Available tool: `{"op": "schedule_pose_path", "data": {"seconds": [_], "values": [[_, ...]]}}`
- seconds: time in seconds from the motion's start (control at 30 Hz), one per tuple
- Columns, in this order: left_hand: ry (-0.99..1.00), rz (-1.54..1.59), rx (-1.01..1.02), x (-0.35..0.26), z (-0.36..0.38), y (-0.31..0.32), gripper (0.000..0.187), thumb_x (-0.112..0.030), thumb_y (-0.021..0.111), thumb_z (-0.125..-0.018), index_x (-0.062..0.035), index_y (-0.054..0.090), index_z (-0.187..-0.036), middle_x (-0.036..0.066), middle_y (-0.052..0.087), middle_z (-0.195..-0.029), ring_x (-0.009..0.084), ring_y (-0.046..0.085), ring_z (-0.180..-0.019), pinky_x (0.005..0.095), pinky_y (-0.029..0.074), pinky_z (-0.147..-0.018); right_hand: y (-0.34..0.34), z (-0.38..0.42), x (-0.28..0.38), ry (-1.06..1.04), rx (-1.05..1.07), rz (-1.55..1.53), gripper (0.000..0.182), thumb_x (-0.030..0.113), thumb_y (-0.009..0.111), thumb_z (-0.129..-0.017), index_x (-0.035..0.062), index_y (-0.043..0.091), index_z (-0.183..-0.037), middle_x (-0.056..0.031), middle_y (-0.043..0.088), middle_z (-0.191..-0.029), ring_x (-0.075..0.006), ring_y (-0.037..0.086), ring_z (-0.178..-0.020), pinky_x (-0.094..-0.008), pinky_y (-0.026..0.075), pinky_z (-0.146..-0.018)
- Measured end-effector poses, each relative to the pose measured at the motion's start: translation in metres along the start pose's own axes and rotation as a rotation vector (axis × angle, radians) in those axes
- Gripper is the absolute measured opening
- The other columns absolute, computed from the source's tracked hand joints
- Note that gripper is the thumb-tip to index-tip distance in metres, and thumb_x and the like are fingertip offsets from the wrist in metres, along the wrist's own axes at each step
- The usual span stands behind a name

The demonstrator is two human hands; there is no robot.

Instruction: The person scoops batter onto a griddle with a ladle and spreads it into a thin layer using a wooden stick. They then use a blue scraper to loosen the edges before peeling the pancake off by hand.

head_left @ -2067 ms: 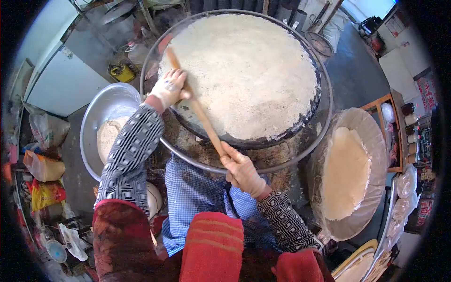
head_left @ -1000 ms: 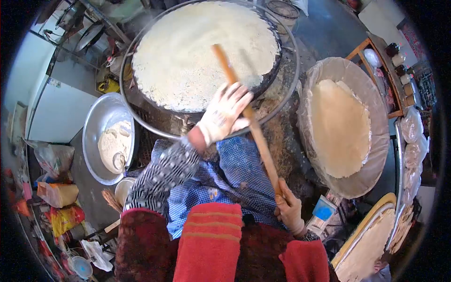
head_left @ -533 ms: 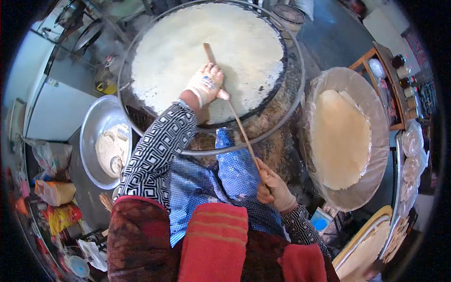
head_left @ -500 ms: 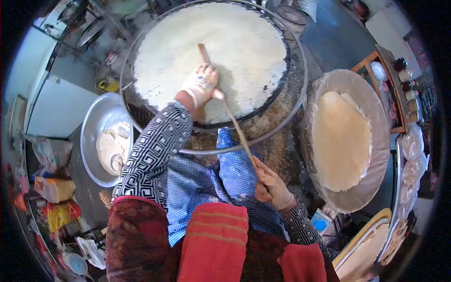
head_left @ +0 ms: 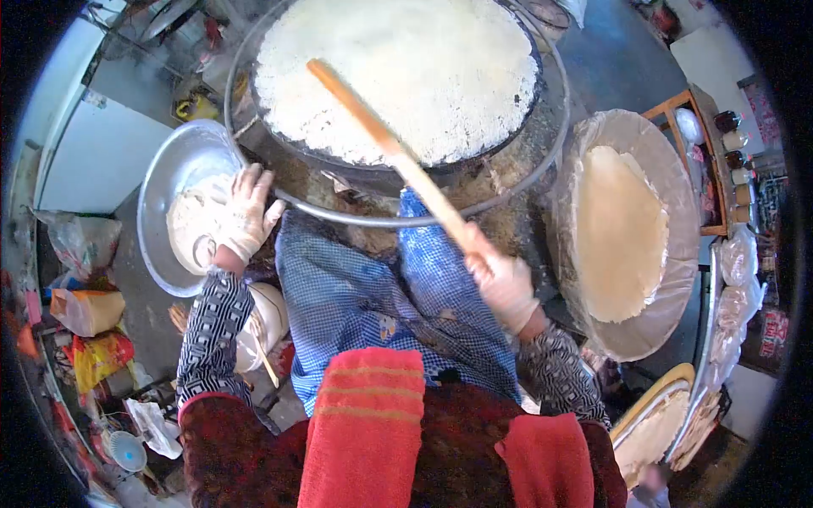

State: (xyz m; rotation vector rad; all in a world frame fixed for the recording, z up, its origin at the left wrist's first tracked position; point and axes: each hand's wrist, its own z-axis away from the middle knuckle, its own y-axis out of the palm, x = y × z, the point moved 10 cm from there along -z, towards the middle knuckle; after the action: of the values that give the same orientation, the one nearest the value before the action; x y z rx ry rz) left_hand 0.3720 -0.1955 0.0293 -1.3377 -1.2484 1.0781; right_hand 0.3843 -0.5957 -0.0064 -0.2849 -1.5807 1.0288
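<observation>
The right hand (head_left: 504, 284) is gripping the wooden stick (head_left: 391, 148) over the griddle (head_left: 398, 76). Left of the griddle, the left hand (head_left: 244, 213) is hovering, fingers spread, above the metal bowl (head_left: 165, 182).

bright daylight, fisheye warp, dark vignetted corners

We can read no text anywhere in the view; the red signs (head_left: 772, 332) at the far right edge carry marks too small and blurred for us to make out; the jars (head_left: 733, 140) on the wooden shelf (head_left: 677, 108) show no label we can read; the packets and bags (head_left: 91, 356) at the left show colour only, no letters we can tell; the yellow container (head_left: 193, 107) near the griddle bears nothing we can read.
</observation>
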Motion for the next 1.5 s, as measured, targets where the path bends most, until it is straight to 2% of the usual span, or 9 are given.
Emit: {"op": "schedule_pose_path", "data": {"seconds": [0.27, 0.37, 0.6, 0.8, 0.9, 1.0, 1.03, 1.2, 1.5], "values": [[0.107, -0.003, 0.091, -0.056, -0.014, 0.031, 0.029, -0.032, 0.070, -0.073, -0.0069, 0.063, -0.087, 0.014, 0.060, -0.090, 0.0327, 0.057, -0.099, 0.0492, 0.034, -0.105, -0.108, -0.073, -0.098, 0.160, -0.427, 0.121, 0.045, 0.030, 0.059, -0.093, 0.0211, 0.050, -0.136, -0.0190, 0.067, -0.079, -0.0321, 0.060, -0.055, -0.0404, 0.047, -0.053], [0.070, 0.145, -0.148, -0.099, -0.006, 0.012, 0.026, -0.034, 0.071, -0.073, -0.0093, 0.066, -0.081, 0.011, 0.061, -0.080, 0.0297, 0.060, -0.086, 0.0474, 0.040, -0.096, -0.098, -0.057, -0.090, 0.406, -0.430, -0.774, 0.046, 0.020, 0.055, -0.097, 0.0202, 0.045, -0.142, 0.0063, 0.045, -0.062, -0.0014, 0.040, -0.042, -0.0178, 0.028, -0.032], [-0.080, 0.457, -0.643, -0.231, -0.001, 0.009, 0.022, -0.033, 0.060, -0.073, -0.0116, 0.063, -0.069, 0.010, 0.062, -0.071, 0.0297, 0.061, -0.071, 0.0460, 0.041, -0.080, 0.066, -0.012, 0.071, 0.145, 0.486, -0.453, 0.041, 0.024, 0.061, -0.093, 0.0137, 0.053, -0.132, 0.0080, 0.043, -0.056, -0.0019, 0.040, -0.042, -0.0174, 0.029, -0.035], [-0.376, 0.477, -0.497, -0.160, 0.014, 0.020, 0.019, -0.030, 0.060, -0.075, -0.0113, 0.063, -0.072, 0.010, 0.062, -0.075, 0.0303, 0.060, -0.074, 0.0453, 0.044, -0.078, 0.116, 0.031, 0.140, -0.181, 0.889, -0.235, 0.044, 0.035, 0.062, -0.083, 0.0047, 0.062, -0.115, -0.0107, 0.065, -0.107, -0.0259, 0.057, -0.107, -0.0411, 0.043, -0.093], [-0.467, 0.499, -0.358, -0.134, 0.048, 0.033, 0.017, -0.028, 0.060, -0.076, -0.0111, 0.063, -0.074, 0.010, 0.062, -0.077, 0.0306, 0.060, -0.075, 0.0450, 0.045, -0.077, 0.115, 0.053, 0.224, -0.847, 0.962, -0.057, 0.046, 0.029, 0.059, -0.090, 0.0019, 0.058, -0.127, -0.0113, 0.064, -0.116, -0.0147, 0.056, -0.098, -0.0324, 0.038, -0.090], [-0.446, 0.529, -0.212, -0.129, 0.162, 0.041, 0.016, -0.026, 0.060, -0.077, -0.0109, 0.063, -0.076, 0.011, 0.062, -0.080, 0.0310, 0.060, -0.077, 0.0446, 0.047, -0.076, 0.128, 0.093, 0.310, -0.124, 1.446, -1.085, 0.077, 0.025, 0.055, -0.096, 0.0039, 0.006, -0.152, -0.0076, 0.049, -0.128, -0.0089, 0.051, -0.106, -0.0230, 0.043, -0.087], [-0.386, 0.543, -0.160, -0.130, 0.172, 0.044, 0.015, -0.026, 0.060, -0.077, -0.0108, 0.063, -0.077, 0.011, 0.062, -0.081, 0.0311, 0.060, -0.077, 0.0444, 0.047, -0.076, 0.123, 0.093, 0.332, -0.110, 1.434, -1.109, 0.061, 0.023, 0.054, -0.096, 0.0005, 0.027, -0.147, -0.0064, 0.048, -0.129, -0.0102, 0.049, -0.112, -0.0246, 0.040, -0.095], [-0.035, 0.029, 0.011, -0.200, 0.050, 0.026, 0.008, -0.020, 0.063, -0.078, -0.0118, 0.065, -0.079, 0.009, 0.064, -0.085, 0.0298, 0.061, -0.079, 0.0400, 0.050, -0.066, 0.134, 0.051, 0.241, -0.194, 0.648, -0.569, 0.034, 0.036, 0.061, -0.090, 0.0051, 0.067, -0.078, -0.0066, 0.069, -0.083, -0.0209, 0.064, -0.066, -0.0368, 0.050, -0.062], [-0.573, 0.093, 0.196, -0.054, 0.085, 0.087, 0.067, -0.049, 0.054, -0.089, -0.0115, 0.036, -0.142, 0.021, 0.036, -0.144, 0.0442, 0.035, -0.131, 0.0603, 0.040, -0.098, -0.052, 0.220, -0.103, 0.550, -0.611, 0.249, 0.051, 0.038, 0.063, -0.082, -0.0016, 0.060, -0.113, -0.0229, 0.062, -0.107, -0.0382, 0.059, -0.102, -0.0449, 0.047, -0.090]]}}
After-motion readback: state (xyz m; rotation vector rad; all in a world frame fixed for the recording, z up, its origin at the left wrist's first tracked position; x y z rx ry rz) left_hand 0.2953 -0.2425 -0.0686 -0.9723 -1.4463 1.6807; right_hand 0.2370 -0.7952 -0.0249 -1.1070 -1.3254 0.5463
